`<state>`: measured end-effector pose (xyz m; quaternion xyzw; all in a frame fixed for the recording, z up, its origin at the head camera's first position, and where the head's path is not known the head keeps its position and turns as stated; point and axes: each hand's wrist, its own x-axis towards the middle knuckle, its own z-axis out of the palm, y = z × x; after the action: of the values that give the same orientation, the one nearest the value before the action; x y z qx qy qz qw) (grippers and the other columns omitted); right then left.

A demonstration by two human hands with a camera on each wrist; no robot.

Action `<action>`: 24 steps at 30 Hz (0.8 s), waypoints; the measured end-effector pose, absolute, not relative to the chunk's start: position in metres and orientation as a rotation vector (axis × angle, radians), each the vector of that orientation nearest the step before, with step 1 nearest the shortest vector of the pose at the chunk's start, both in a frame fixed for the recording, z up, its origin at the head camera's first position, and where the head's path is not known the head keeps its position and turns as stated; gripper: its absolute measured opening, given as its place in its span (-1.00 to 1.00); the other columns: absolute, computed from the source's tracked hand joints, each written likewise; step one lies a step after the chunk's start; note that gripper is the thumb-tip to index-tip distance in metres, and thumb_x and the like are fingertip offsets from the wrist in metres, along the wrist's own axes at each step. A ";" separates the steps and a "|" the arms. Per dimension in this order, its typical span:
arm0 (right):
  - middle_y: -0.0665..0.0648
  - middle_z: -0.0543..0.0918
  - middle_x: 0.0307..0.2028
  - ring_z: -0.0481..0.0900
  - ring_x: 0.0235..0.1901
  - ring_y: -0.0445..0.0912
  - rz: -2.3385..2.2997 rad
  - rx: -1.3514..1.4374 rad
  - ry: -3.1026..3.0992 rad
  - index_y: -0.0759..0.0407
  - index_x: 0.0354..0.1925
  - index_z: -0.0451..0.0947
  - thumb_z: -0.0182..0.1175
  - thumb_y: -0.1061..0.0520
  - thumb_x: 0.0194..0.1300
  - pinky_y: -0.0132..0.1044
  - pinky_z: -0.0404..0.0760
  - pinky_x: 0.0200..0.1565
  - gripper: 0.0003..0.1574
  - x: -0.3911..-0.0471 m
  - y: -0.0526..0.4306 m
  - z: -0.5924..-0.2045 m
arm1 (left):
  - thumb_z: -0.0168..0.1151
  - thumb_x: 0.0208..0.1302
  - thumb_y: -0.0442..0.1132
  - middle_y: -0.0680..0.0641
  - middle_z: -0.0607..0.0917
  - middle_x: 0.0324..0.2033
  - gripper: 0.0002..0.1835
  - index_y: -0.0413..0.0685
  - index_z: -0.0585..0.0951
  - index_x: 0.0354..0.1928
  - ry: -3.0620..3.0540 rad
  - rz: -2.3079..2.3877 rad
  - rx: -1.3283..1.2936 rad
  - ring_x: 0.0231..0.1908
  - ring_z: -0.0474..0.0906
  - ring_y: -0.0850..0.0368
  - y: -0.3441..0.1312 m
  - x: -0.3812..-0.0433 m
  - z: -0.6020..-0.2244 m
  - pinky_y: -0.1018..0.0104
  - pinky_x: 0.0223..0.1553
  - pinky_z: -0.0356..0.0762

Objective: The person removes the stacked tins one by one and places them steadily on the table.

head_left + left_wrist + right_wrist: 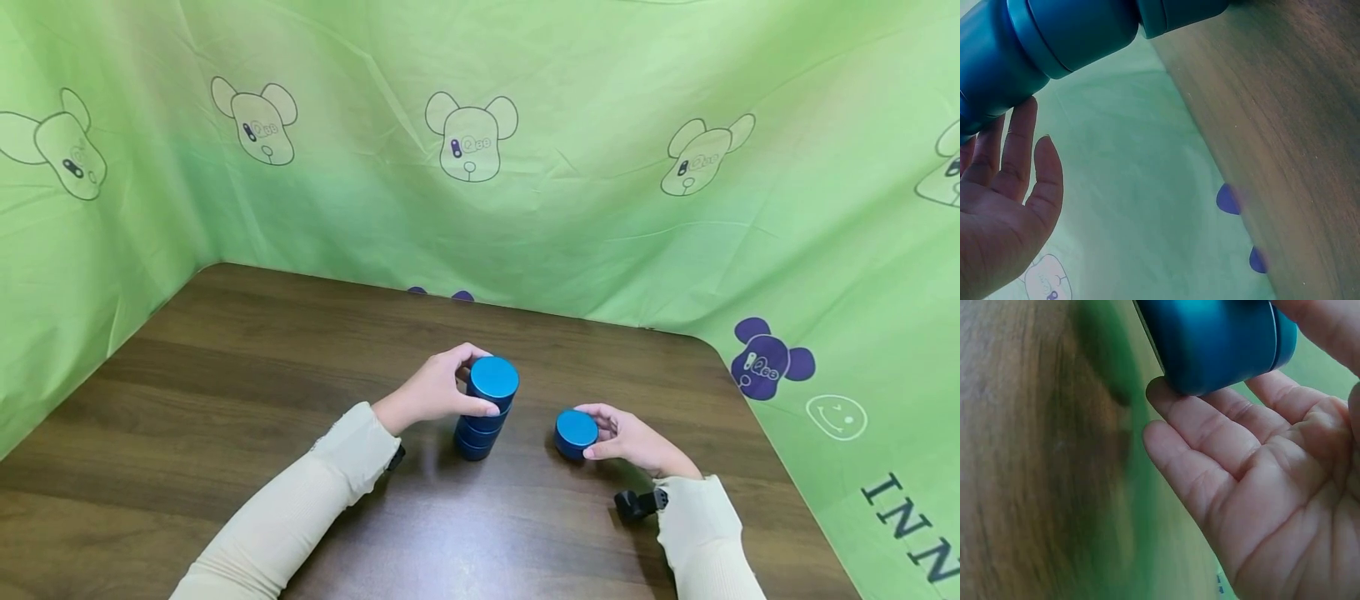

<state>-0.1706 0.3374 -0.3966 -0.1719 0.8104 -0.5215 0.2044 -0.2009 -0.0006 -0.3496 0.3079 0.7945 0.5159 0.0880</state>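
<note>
Several short round blue tins stand in an upright stack [480, 429] near the middle of the wooden table. My left hand [442, 385] grips the stack near its top, thumb in front and fingers behind. In the left wrist view, fingertips [1022, 115] of that hand touch the smooth side of the stack [1085, 37]. To the right of the stack, my right hand [630, 437] holds a single blue round tin [577, 430] by its side, close over the table. The right wrist view shows this tin [1222, 344] between the thumb and fingers, with a lid seam near one end.
The brown wooden table [225, 400] has rounded far corners. A green cloth [570, 242] printed with bear heads hangs along its back and sides. A black wrist device [637, 504] sits under the right cuff.
</note>
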 end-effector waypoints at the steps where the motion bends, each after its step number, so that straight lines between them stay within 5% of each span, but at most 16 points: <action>1: 0.39 0.50 0.06 0.53 -0.08 -0.33 -1.459 -0.477 2.255 0.67 0.24 0.08 0.33 0.30 0.15 -0.37 0.57 -0.11 -0.12 -0.171 0.337 -0.397 | 0.47 0.03 -0.24 -0.13 0.61 -0.09 -0.38 -0.24 0.45 0.14 2.364 1.538 0.917 -0.16 0.55 0.06 -0.001 -0.201 -0.349 0.32 -0.16 0.54; 17: 0.51 0.44 0.11 0.55 -0.06 -0.30 -1.412 -0.447 2.272 0.66 0.24 0.11 0.38 0.30 0.10 -0.39 0.54 -0.05 -0.09 -0.172 0.336 -0.399 | 0.47 0.02 -0.25 -0.11 0.61 -0.13 -0.40 -0.24 0.46 0.12 2.352 1.556 0.923 -0.19 0.55 0.09 -0.001 -0.201 -0.350 0.33 -0.17 0.53; 24: 0.46 0.49 0.06 0.52 0.04 0.12 -1.313 -0.425 2.336 0.63 0.22 0.16 0.41 0.25 0.08 -0.35 0.54 -0.02 -0.09 -0.173 0.335 -0.393 | 0.47 0.03 -0.25 -0.13 0.61 -0.11 -0.39 -0.25 0.45 0.12 2.347 1.558 0.915 -0.17 0.57 0.07 -0.001 -0.201 -0.349 0.31 -0.14 0.55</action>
<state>-0.1726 0.3347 -0.3934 -0.1531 0.8413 -0.4729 0.2126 -0.2013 -0.0007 -0.3494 0.3078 0.7892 0.5238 0.0896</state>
